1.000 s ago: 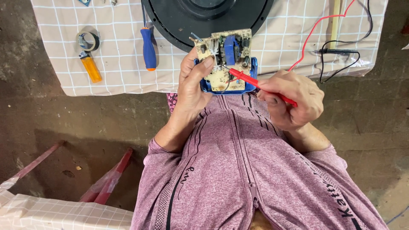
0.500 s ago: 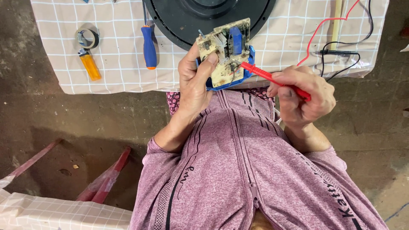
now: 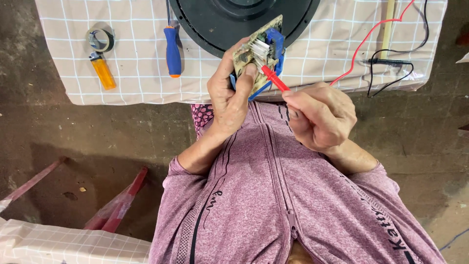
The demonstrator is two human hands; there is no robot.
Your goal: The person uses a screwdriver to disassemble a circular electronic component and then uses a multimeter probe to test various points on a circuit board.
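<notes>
My left hand (image 3: 229,95) grips a small circuit board (image 3: 258,49) set in a blue plastic frame, tilted up over the edge of the checked cloth. The thumb presses on the board's face. My right hand (image 3: 320,115) pinches a red test probe (image 3: 273,78) whose tip touches the board near its silver heat sink. The probe's red lead (image 3: 371,36) runs up to the right across the cloth. A black probe (image 3: 388,62) with its black lead lies on the cloth at the right, held by no hand.
A big black round housing (image 3: 220,24) lies at the top centre of the checked cloth (image 3: 137,83). A blue-handled screwdriver (image 3: 172,51), an orange lighter (image 3: 103,72) and a roll of tape (image 3: 100,39) lie at the left. Red frame legs (image 3: 117,205) stand on the concrete floor.
My left hand has tilted the board further and lifted it toward the black housing. My right hand followed up and left, with the red probe tip staying on the board.
</notes>
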